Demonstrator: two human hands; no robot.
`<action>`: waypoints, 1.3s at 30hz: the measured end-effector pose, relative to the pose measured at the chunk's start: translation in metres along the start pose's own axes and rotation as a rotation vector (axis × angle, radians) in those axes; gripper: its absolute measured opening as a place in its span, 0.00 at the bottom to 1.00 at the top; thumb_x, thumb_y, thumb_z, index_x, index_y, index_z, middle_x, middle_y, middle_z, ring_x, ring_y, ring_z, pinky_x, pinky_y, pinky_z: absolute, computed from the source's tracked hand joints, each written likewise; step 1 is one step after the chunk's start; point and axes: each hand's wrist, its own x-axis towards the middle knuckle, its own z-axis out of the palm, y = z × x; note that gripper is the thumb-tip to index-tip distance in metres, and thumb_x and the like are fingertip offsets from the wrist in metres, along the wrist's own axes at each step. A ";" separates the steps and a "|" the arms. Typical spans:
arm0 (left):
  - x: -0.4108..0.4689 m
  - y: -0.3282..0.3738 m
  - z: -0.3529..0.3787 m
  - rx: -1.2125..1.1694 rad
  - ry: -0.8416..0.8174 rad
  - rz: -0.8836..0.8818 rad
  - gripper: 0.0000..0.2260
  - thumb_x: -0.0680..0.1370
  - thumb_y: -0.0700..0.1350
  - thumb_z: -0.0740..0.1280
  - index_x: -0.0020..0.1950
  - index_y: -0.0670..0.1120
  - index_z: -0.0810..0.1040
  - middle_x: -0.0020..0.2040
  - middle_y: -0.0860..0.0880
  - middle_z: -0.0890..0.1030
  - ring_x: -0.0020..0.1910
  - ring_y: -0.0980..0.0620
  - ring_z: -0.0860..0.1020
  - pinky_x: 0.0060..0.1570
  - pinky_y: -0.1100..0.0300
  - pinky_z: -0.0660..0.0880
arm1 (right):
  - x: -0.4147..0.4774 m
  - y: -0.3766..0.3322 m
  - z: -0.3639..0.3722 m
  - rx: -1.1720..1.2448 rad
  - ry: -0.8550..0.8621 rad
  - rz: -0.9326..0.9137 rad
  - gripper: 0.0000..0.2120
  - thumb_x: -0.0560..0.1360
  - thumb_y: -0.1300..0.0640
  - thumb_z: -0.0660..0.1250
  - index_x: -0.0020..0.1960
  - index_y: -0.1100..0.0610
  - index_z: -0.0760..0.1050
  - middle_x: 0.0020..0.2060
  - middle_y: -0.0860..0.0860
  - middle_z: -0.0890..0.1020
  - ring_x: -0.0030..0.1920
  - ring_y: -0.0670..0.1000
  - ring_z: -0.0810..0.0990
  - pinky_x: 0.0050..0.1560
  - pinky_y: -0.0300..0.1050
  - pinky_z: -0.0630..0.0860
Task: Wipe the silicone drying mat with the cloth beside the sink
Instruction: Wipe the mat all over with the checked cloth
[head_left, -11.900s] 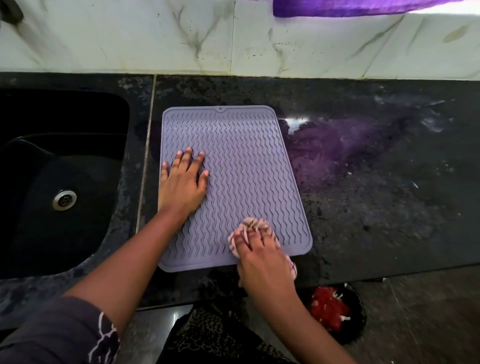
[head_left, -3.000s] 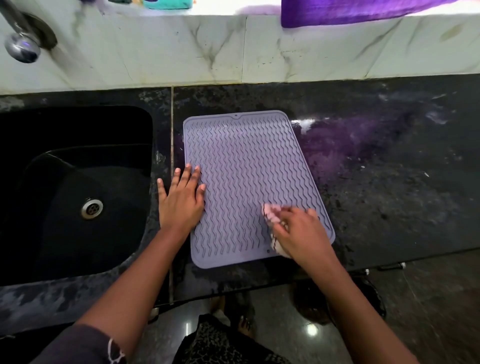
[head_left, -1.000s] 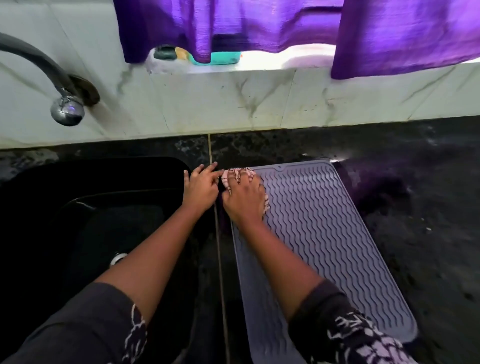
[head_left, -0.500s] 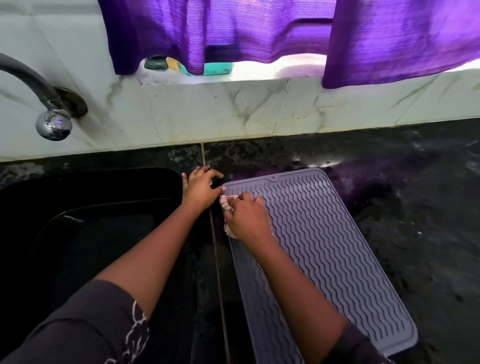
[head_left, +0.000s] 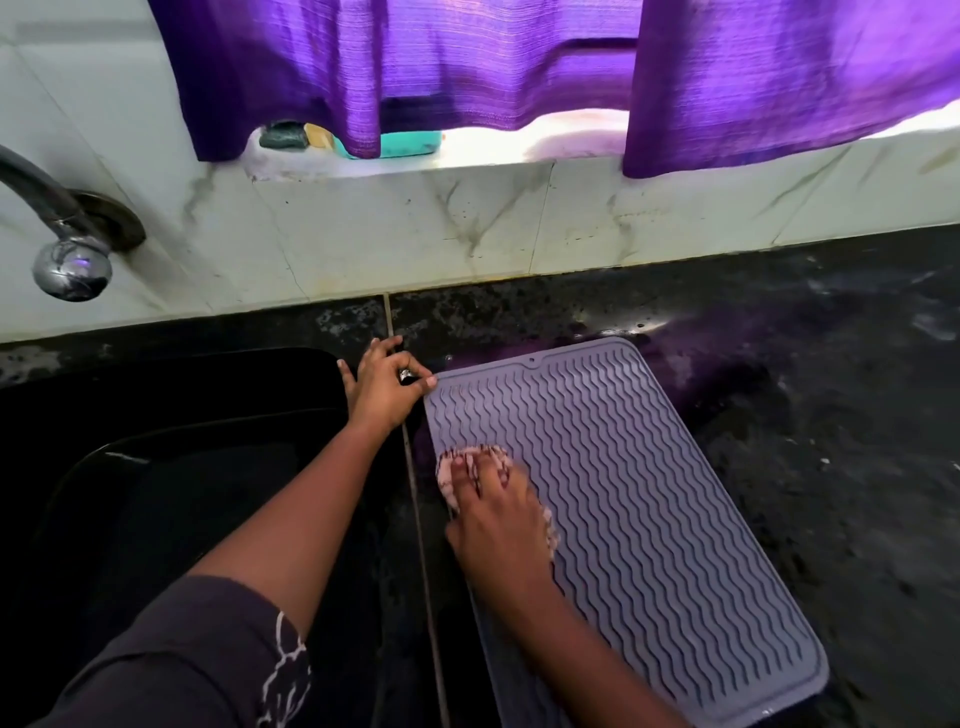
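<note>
The fingers (head_left: 493, 493) of the right hand (head_left: 501, 525) are lying straight and close together, pressing the pink patterned cloth (head_left: 445, 480) flat against the silicone drying mat (head_left: 649, 519) along its left edge, somewhat toward the far end. The cloth is showing past the fingertips and beside the palm. The left hand (head_left: 382, 389) is resting at the mat's far left corner with its fingers bent. Its thumb tip is touching that corner, but it is unclear whether the thumb is pinching the edge or only bracing it. The ribbed grey mat is lying flat on the black counter (head_left: 841, 467), just right of the dark sink (head_left: 182, 467). A metal tap (head_left: 70, 262) is hanging over the sink at far left. A purple curtain (head_left: 467, 62) is draping over the marble sill beyond.
</note>
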 end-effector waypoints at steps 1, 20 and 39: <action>0.000 -0.001 0.000 0.005 0.003 0.004 0.03 0.70 0.49 0.73 0.41 0.53 0.81 0.72 0.51 0.67 0.75 0.51 0.55 0.69 0.46 0.32 | -0.010 0.003 0.000 -0.011 -0.001 -0.010 0.28 0.74 0.50 0.59 0.71 0.55 0.58 0.69 0.57 0.64 0.64 0.62 0.61 0.59 0.56 0.65; -0.008 -0.003 0.003 0.006 0.082 0.097 0.04 0.71 0.50 0.73 0.39 0.53 0.78 0.68 0.51 0.73 0.73 0.51 0.61 0.71 0.45 0.37 | -0.016 0.011 -0.010 0.078 0.068 -0.047 0.21 0.74 0.48 0.59 0.65 0.52 0.67 0.62 0.54 0.69 0.58 0.55 0.64 0.53 0.50 0.66; -0.005 -0.004 0.004 -0.005 0.074 0.098 0.04 0.71 0.50 0.72 0.41 0.52 0.79 0.70 0.50 0.71 0.74 0.51 0.58 0.72 0.46 0.41 | 0.034 0.017 -0.022 0.081 0.101 -0.016 0.19 0.76 0.47 0.55 0.64 0.52 0.70 0.58 0.56 0.71 0.54 0.57 0.67 0.47 0.50 0.67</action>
